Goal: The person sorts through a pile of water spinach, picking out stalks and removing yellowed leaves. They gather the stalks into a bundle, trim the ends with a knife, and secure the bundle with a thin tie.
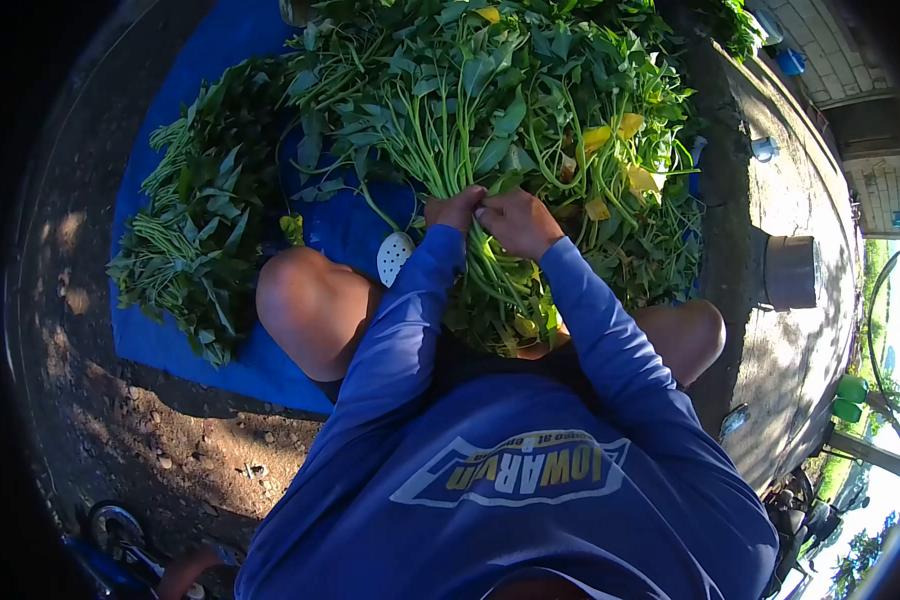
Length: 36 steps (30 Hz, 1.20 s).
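My left hand (453, 209) is closed around the gathered stems of a bunch of water spinach (455, 150), whose leaves fan out away from me. Pressed up beside it, my right hand (520, 222) has its fingers pinched at the same stems, close to the left thumb. Whether a tie is between those fingers I cannot make out. Lower stem ends (490, 272) hang below both hands, between my bent knees. A large loose heap of water spinach (590, 90), with some yellow leaves (645, 180), spreads in front and to the right.
Stacked bunches of greens (195, 215) lie at the left on a blue tarp (145, 325). A white piece with holes (395, 257) sits by my left knee. To the right are a concrete ledge (770, 380), a dark metal pot (792, 272) and a cup (765, 149).
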Motion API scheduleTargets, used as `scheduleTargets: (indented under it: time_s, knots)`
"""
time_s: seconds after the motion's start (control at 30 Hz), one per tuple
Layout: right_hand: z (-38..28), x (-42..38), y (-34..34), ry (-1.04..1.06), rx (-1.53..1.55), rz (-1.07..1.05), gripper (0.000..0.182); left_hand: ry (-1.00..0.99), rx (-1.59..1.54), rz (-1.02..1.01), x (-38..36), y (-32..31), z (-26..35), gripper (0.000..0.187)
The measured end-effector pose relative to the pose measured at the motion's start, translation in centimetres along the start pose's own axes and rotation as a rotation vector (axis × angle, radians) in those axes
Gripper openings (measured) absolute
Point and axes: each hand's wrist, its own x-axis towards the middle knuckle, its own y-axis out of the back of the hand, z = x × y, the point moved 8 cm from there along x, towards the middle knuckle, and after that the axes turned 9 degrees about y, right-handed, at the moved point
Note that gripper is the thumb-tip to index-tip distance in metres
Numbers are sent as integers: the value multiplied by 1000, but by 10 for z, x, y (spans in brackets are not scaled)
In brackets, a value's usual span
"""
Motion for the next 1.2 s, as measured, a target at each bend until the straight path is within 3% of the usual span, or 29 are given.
scheduleTargets:
  time_s: [0.07,0.1,0.17,0.27,0.37,0.4,0.47,0.57,0.67,0.73,0.8,0.87,0.9,1.07,1.2]
  knots:
    - [-19,24,43,40,24,229,35,-189,38,-76,7,-2,27,56]
    - [-14,24,26,-138,255,186,35,-206,60,-55,-13,18,22,52]
    - [9,60,31,-427,593,157,34,-303,6,-114,-36,-13,35,43]
    - [50,106,-7,-619,769,160,33,-388,52,-126,-54,-21,49,50]
    - [35,146,-30,-81,896,293,33,-261,236,-193,-62,-15,68,45]
    - [9,140,-26,-118,844,195,35,-227,227,-243,-48,-13,59,44]
    - [8,165,-42,18,734,-1,36,-147,254,-296,-51,-9,59,45]
    - [-6,175,-26,-12,416,-187,46,-405,127,-205,-43,-1,61,38]
    - [-26,148,80,24,67,54,43,-299,107,-188,-54,2,88,35]
    - [-39,99,154,155,98,264,34,-332,101,-221,-62,2,113,31]
    - [-33,51,168,118,179,110,27,-341,19,-290,-64,0,124,41]
    - [-31,-3,151,221,249,-97,24,-336,-12,-344,-74,-10,139,49]
    - [-43,-25,154,241,105,-142,25,-322,-49,-377,-83,-17,146,49]
    - [-36,-72,135,400,-162,208,33,-363,-87,-484,-104,-34,164,48]
    - [-61,-86,153,533,-240,219,26,-477,-84,-410,-118,-36,176,45]
